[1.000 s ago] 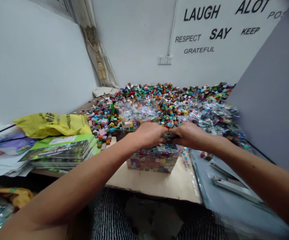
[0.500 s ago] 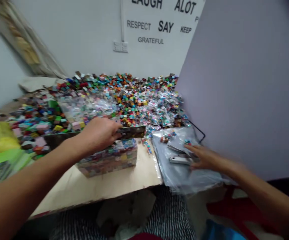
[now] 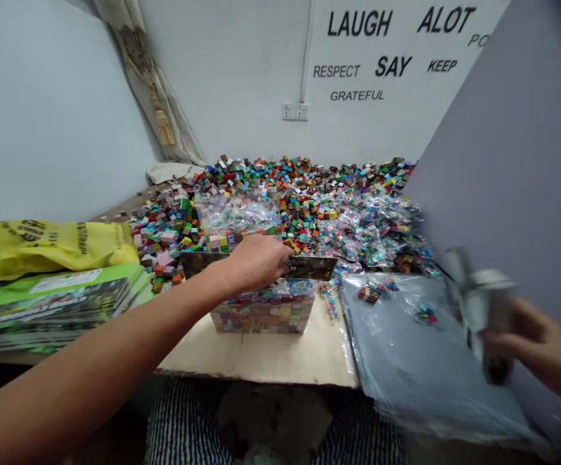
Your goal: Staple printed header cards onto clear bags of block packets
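Left hand (image 3: 256,261): fingers loosely curled, resting on the top edge of a dark printed card (image 3: 312,266); whether it pinches the card, cannot tell. The card stands on a box-shaped stack of multicoloured mini bricks (image 3: 261,316), on the tabletop (image 3: 261,355). Right hand (image 3: 545,342): fingers wrapped around a blurred silver stapler (image 3: 486,307), held up beside a grey plastic sheet (image 3: 406,342). Small brick packets (image 3: 426,314) lie on the sheet. Behind, a broad heap of loose bricks (image 3: 300,174) and clear bags (image 3: 236,213); at left, green booklets (image 3: 52,303) and a yellow plastic bag (image 3: 42,244).

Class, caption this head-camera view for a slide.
Left hand over a box of colorful blocks; right hand holds a blurred metal tool.
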`<move>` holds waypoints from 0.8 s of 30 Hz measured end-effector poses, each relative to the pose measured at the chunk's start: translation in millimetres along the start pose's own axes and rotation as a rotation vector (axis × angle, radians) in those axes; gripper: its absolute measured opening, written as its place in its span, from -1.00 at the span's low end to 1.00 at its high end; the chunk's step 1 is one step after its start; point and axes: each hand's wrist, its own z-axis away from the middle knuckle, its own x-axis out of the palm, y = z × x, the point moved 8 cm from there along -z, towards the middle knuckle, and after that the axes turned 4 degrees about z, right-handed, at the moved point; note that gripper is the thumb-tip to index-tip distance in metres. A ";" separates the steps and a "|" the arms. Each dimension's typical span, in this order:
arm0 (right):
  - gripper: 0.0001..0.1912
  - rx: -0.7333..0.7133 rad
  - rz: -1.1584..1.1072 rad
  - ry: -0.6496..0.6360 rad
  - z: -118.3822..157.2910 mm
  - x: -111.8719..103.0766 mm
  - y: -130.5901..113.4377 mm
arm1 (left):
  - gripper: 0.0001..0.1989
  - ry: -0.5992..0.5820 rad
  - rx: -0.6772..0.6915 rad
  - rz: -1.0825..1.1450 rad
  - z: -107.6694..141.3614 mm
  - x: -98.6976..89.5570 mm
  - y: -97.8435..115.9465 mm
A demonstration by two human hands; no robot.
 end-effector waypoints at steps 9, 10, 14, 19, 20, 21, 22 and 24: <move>-0.50 -0.366 -1.051 0.051 -33.2 62.9 -215.7 | -0.80 0.044 0.016 0.006 4.1 -2.5 1.3; -0.45 -0.390 -1.023 -0.012 -34.7 77.3 -228.8 | -0.80 0.052 0.021 0.013 4.3 -2.5 1.7; -0.37 -0.424 -0.809 -0.071 -31.0 111.9 -248.7 | -0.80 0.071 0.029 0.033 2.8 -1.1 0.9; -0.46 -0.482 -0.706 -0.070 -26.1 116.2 -254.4 | -0.77 0.084 0.013 0.030 -1.4 -1.0 -3.5; -0.47 -0.488 -0.724 -0.075 -26.9 115.7 -254.8 | -0.76 0.086 0.015 0.032 -1.8 -1.2 -3.8; -0.47 -0.489 -0.743 -0.080 -28.5 115.7 -254.4 | -0.76 0.086 0.018 0.037 -2.1 -1.3 -3.7; -0.47 -0.482 -0.757 -0.088 -30.7 117.2 -253.2 | -0.76 0.085 0.021 0.041 -2.0 -1.4 -3.4; -0.46 -0.456 -0.751 -0.117 -35.8 125.0 -248.7 | -0.76 0.081 0.015 0.050 -1.3 -1.9 -2.8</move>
